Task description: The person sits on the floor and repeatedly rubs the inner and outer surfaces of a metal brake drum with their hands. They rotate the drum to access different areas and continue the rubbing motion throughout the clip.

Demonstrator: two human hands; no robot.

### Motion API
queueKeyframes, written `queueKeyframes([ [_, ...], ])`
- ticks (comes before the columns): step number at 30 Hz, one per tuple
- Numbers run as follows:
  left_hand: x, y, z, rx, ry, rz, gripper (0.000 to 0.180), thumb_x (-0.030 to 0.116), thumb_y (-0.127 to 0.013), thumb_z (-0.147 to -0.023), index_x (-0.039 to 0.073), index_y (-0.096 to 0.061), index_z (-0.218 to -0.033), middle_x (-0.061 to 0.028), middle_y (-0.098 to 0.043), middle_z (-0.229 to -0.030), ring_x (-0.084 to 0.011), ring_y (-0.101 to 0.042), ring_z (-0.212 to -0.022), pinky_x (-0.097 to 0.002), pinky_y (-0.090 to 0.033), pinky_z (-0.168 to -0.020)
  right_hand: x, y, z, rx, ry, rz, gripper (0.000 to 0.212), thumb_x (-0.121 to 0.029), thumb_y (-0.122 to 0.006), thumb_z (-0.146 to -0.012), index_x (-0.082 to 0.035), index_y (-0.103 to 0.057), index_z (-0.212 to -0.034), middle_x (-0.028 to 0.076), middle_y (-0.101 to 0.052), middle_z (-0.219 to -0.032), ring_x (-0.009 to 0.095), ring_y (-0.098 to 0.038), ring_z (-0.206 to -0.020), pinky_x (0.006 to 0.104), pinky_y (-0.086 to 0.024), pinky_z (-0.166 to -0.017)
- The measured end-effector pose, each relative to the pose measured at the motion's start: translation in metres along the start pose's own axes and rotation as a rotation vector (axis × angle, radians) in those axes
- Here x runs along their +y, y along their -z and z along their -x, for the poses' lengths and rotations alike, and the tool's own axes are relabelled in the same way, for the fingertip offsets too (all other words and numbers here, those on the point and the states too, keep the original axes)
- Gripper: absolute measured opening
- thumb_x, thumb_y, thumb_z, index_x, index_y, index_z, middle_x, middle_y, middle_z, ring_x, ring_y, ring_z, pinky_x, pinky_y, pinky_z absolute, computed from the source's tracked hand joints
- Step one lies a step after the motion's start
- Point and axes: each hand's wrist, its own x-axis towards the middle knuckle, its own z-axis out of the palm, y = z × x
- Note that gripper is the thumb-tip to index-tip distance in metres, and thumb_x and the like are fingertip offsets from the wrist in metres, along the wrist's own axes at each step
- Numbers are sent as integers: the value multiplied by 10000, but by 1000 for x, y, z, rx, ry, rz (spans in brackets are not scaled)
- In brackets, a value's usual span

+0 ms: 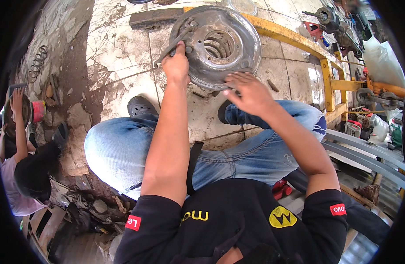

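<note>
The person squats over a cracked tiled floor (119, 53), knees in blue jeans (123, 149) spread wide, with a round grey metal disc (237, 48) lying flat on the floor ahead of the feet. The disc is worn and rusty, with a wide hole in its middle where coiled springs show. The left hand (176, 66) is at the disc's left edge, its grip pressed together around the lower end of a thin metal wrench (174, 42), which slants up and to the right so that its far end rests on the disc's face near the rim. The right hand (248, 92) hovers at the disc's near edge, its grip spread, fingers loosely fanned, the fingertips just touching or just above the rim; which of the two cannot be told. A black shoe (141, 106) stands on the tiles just left of the arms. Behind the disc a yellow metal frame (299, 39) runs along the floor and turns down the right side. At the far left another person (18, 176) in a pale shirt sits on the ground, one hand raised to a dark round part.
</note>
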Motion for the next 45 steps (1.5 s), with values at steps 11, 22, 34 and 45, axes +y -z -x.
queueKeyframes([
  [11, -2, 0, 3, -6, 2, -72, 392, 249, -674, -945, -57, -606, -1181, -146, -644, -1146, -231, -615, -992, -400, -504, -872, -33, -33, -4, 82, -11, 3, 690, -557, -408, -988, -3, -480, -1391, 210, -451, -1465, 330, -400, -1389, 433, -262, -1180],
  [22, -5, -4, 0, 36, 9, -44, 424, 254, -675, -943, -54, -572, -1216, -138, -644, -1128, -232, -612, -1003, -395, -498, -900, -63, -24, -8, 59, -31, 73, 746, -552, -396, -987, 15, -352, -1469, 195, -336, -1544, 321, -268, -1461, 438, -212, -1205],
  [34, 0, -12, 17, 25, 24, -54, 371, 202, -684, -921, -46, -639, -1194, -128, -662, -1128, -204, -592, -990, -332, -445, -909, -41, -8, -1, -117, -134, 111, 730, -540, -383, -1004, 44, -389, -1441, 234, -364, -1517, 346, -310, -1439, 432, -247, -1190],
  [45, 4, -15, 22, 57, 8, -47, 369, 193, -684, -924, -40, -627, -1205, -122, -649, -1139, -200, -586, -1002, -350, -452, -903, 8, 2, 21, -133, -153, 188, 765, -552, -347, -1005, 51, -318, -1476, 223, -286, -1561, 326, -241, -1472, 447, -190, -1212],
])
